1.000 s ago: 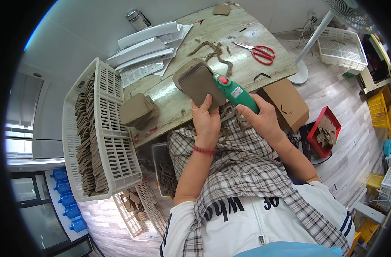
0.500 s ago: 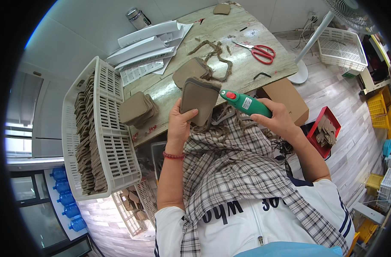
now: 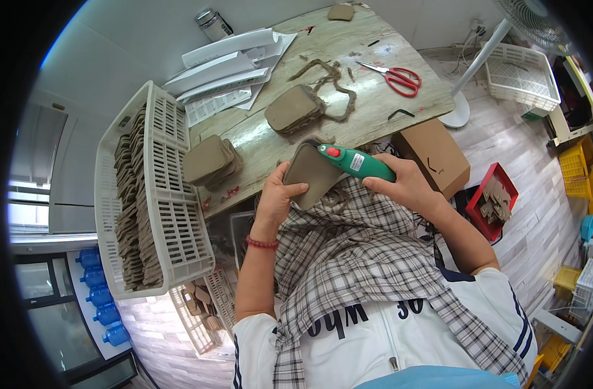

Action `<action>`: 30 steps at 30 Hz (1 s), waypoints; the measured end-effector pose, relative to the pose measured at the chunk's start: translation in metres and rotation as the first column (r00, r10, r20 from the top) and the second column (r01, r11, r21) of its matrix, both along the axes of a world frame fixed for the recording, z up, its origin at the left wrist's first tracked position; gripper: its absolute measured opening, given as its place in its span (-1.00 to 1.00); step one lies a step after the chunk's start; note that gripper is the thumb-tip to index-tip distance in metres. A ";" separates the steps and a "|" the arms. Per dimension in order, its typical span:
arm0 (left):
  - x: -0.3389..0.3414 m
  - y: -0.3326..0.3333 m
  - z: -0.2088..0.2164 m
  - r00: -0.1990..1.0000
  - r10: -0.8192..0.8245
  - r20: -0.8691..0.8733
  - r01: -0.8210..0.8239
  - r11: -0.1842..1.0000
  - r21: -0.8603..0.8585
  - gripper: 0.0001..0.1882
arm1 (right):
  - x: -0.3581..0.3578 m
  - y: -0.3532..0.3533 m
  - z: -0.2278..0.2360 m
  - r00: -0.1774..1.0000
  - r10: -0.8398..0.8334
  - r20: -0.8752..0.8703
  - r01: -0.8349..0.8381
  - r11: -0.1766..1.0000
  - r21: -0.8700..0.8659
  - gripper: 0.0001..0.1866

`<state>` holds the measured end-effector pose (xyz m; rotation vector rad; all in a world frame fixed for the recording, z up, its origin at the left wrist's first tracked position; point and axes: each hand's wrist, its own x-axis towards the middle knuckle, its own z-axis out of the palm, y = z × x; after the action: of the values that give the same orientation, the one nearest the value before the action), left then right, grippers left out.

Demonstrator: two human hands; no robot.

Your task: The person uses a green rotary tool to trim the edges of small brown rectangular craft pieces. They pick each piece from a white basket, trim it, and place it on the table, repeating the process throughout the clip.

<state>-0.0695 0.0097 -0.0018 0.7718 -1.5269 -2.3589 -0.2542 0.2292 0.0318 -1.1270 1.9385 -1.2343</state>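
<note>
My left hand grips a flat taupe pad with rounded corners, thumb on its face, over my lap just off the table's front edge. In my right hand is a green handheld electric trimmer with a red button. Its head meets the pad's upper edge, where some brown fuzz shows; the blade itself cannot be made out. Beyond the pad, a stack of similar pads lies on the table beside fuzzy trimmed strips. Another stack sits to its left.
Red-handled scissors lie on the table, with papers at its back left. A white crate of pads stands left. A cardboard box, red tray and fan pole are to the right.
Both hands have come nearer to me. The pad is tilted differently, and the trimmer has moved left along its upper edge. The stack behind it now shows more fully.
</note>
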 end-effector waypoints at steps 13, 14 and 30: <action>0.023 -0.039 0.028 0.990 -0.030 0.138 0.063 0.969 -0.238 -0.69 | -0.011 0.004 -0.002 0.978 0.084 0.192 -0.100 0.992 0.075 -0.53; 0.024 -0.035 0.026 0.995 0.041 0.088 -0.022 0.977 -0.211 -0.71 | -0.010 0.004 -0.006 0.972 0.074 0.223 -0.092 0.993 0.074 -0.52; 0.019 -0.034 0.033 0.999 0.049 0.018 -0.044 0.980 -0.192 -0.85 | -0.011 0.009 0.001 0.987 0.140 0.080 -0.144 0.989 0.041 -0.53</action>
<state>-0.0501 -0.0241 0.0307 0.7818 -1.6959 -2.1371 -0.2650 0.2378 0.0330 -1.1557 1.7881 -1.1339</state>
